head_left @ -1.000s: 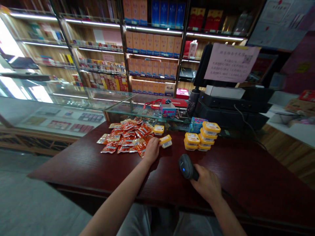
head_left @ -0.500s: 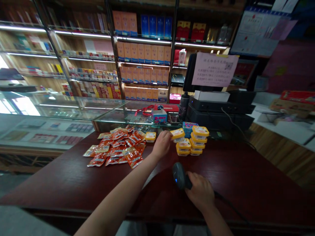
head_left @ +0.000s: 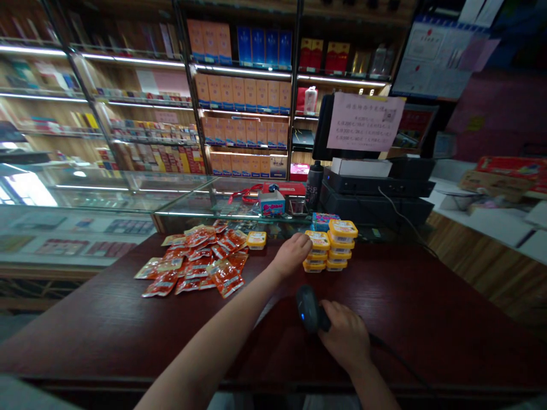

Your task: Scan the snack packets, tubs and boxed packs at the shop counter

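My left hand (head_left: 294, 254) has its fingers closed at the near left side of a yellow-lidded plastic tub (head_left: 319, 240). That tub sits level on top of the left stack, and my fingertips hide its left edge. Beside it rises a right stack of the same tubs (head_left: 342, 239). A black handheld barcode scanner (head_left: 308, 310) is gripped in my right hand (head_left: 345, 336), low over the counter, with a small blue light showing. One single yellow tub (head_left: 256, 241) stands apart, next to a pile of orange-red snack packets (head_left: 199, 259).
The dark wooden counter (head_left: 397, 319) carries the scanner's cable towards the lower right. Behind the stacks are a blue-and-pink box (head_left: 325, 221), a black bottle (head_left: 314, 185) and a monitor with a pink notice (head_left: 365, 122). A glass display case (head_left: 205, 205) borders the far side.
My left hand has lowered the tilted tub onto the left stack, where it now lies level. The scanner stays in my right hand. The view has shifted slightly.
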Demonstrator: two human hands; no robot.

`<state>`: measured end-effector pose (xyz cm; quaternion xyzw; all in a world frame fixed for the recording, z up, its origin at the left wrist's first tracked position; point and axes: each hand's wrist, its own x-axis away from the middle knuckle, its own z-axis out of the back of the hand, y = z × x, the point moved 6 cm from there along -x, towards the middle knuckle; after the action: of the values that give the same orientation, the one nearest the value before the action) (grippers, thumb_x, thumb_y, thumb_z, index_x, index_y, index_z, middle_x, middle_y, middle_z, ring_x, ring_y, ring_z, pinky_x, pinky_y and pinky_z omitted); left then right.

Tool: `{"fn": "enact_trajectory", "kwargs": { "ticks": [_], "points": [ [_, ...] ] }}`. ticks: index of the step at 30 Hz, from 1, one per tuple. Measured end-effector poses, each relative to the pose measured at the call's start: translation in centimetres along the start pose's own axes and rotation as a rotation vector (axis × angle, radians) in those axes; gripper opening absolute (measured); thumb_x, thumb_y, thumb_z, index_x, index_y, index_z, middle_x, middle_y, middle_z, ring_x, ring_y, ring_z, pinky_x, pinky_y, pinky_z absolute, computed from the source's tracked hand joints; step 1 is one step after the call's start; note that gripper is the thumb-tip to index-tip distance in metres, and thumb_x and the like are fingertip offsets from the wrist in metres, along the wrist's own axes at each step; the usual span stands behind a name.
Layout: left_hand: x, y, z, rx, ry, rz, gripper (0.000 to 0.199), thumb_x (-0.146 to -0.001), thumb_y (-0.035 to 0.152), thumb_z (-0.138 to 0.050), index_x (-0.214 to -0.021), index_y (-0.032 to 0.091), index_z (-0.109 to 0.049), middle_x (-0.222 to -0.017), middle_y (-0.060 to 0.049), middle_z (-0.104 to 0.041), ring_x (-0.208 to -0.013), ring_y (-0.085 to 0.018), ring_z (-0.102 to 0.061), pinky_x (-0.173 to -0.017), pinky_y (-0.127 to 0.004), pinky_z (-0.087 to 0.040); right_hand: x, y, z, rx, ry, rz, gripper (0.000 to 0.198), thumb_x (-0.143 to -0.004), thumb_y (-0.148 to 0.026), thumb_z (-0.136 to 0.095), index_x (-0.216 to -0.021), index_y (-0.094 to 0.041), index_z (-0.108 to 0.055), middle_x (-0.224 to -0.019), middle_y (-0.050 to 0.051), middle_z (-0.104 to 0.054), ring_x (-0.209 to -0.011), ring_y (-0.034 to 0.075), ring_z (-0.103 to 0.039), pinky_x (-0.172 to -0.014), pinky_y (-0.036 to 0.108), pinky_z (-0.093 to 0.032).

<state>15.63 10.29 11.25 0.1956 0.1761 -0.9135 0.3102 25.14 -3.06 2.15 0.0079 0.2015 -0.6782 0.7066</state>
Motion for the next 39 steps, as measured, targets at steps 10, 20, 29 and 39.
{"fn": "enact_trajectory", "kwargs": {
  "ticks": [10,20,29,39],
  "points": [
    [5.6,-3.3,-0.4,0.117,0.167,0.231,0.033,-0.088,0.026,-0.050,-0.120,0.020,-0.048,-0.120,-0.009,-0.054,-0.112,-0.021,-0.049,-0.098,-0.037,-0.041,0.3,0.0,-0.2,0.033,-0.003,0.024,0.038,-0.071,-0.013,-0.054,-0.107,-0.022,-0.060,-0.098,0.003,-0.067,-0.093,0.020,-0.060,-0.083,0.029,-0.039],
    [10.7,-14.9,-1.7,-0.081,-0.044,0.584,0.017,-0.082,0.015,-0.049,-0.093,0.018,-0.062,-0.098,-0.011,-0.061,-0.100,-0.026,-0.050,-0.085,-0.040,-0.041,0.4,-0.2,-0.1,0.057,0.032,0.049,0.030,-0.077,-0.016,-0.056,-0.106,-0.022,-0.061,-0.094,0.003,-0.068,-0.088,0.019,-0.061,-0.080,0.028,-0.039],
    [9.4,-12.9,-2.0,-0.134,-0.176,0.386,0.020,-0.085,0.010,-0.045,-0.094,0.013,-0.062,-0.097,-0.014,-0.059,-0.093,-0.024,-0.053,-0.077,-0.035,-0.042,0.4,-0.2,-0.2,0.076,0.010,0.050,0.030,-0.078,-0.016,-0.054,-0.107,-0.022,-0.060,-0.095,0.003,-0.068,-0.087,0.018,-0.062,-0.077,0.027,-0.039],
    [13.2,-7.7,-1.7,0.004,0.036,0.668,0.015,-0.088,0.013,-0.042,-0.097,0.017,-0.054,-0.097,-0.008,-0.058,-0.091,-0.021,-0.054,-0.081,-0.034,-0.045,0.4,-0.3,0.3,0.072,-0.033,0.035,0.025,-0.079,-0.020,-0.053,-0.103,-0.023,-0.060,-0.093,0.003,-0.067,-0.085,0.019,-0.061,-0.074,0.029,-0.039]
  ]
}}
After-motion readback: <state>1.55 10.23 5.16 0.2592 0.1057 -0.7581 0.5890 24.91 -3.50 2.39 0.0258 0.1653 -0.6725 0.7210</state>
